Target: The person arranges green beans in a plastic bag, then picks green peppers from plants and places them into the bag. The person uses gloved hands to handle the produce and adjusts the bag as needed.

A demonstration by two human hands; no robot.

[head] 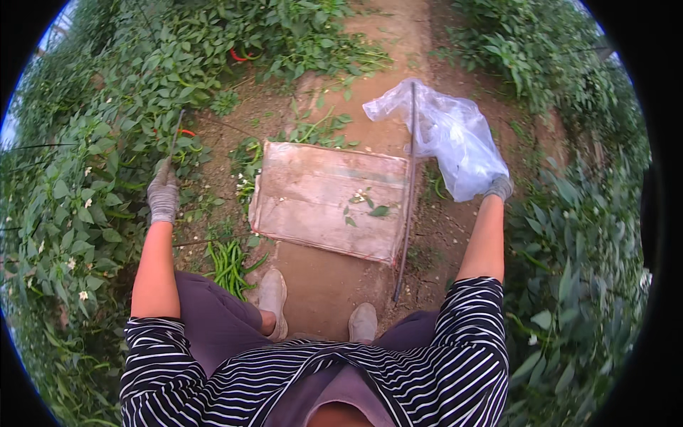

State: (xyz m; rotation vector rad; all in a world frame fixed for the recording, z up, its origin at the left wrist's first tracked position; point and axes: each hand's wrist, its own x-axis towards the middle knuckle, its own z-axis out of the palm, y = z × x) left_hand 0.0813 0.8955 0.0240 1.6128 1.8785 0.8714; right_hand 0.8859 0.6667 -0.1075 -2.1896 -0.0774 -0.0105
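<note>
My right hand (499, 188), in a grey knit glove, grips one end of a crumpled clear plastic bag (461, 139). The bag hangs spread out to the hand's upper left, partly behind a long dark rod (410, 197). My left hand (163, 195), gloved the same way, is at the edge of the pepper plants (101, 176) on the left. A thin dark stick (177, 131) runs up from its fingers, which look closed on it; the fingertips are hard to make out. Between my hands lies a flat, worn, pale box or board (325, 197) with loose leaves on top.
A pile of long green peppers (230, 267) lies on the ground beside my left shoe (273, 299). Red peppers (241, 55) hang among the leaves at upper left. Dense plants (576, 256) line the right side. A bare dirt path (387, 26) runs ahead between the rows.
</note>
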